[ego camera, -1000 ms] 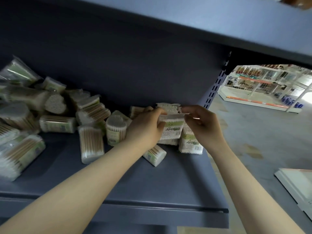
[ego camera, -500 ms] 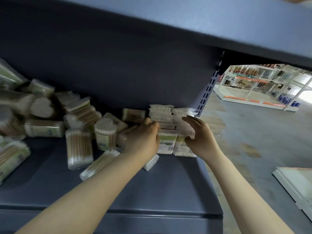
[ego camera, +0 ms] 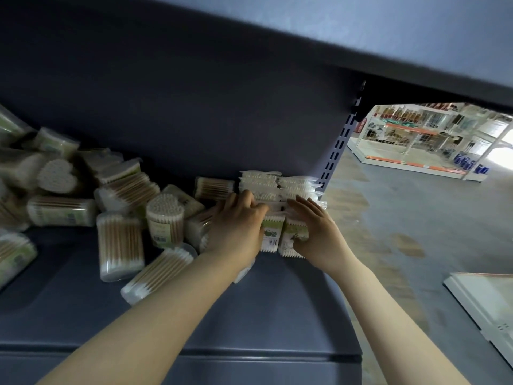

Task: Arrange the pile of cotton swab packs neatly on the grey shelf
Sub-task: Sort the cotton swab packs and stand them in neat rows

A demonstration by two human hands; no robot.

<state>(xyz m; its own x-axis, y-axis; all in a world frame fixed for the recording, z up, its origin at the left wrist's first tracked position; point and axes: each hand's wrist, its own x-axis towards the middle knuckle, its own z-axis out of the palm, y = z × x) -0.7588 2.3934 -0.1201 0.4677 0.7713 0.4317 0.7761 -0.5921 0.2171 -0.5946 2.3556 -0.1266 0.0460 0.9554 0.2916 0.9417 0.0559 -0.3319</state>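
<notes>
The loose pile of cotton swab packs (ego camera: 83,207) sprawls over the left of the grey shelf (ego camera: 266,315), blurred and cut off by the frame's left edge. A heart-shaped tub (ego camera: 165,218) stands upright among them. One pack lies half hidden under the left forearm. The left hand (ego camera: 236,226) rests on the neat stack of flat packs (ego camera: 277,190) at the shelf's right end, fingers loosely bent, covering the labels. The right hand (ego camera: 316,232) presses its straight fingers against the stack's right side.
</notes>
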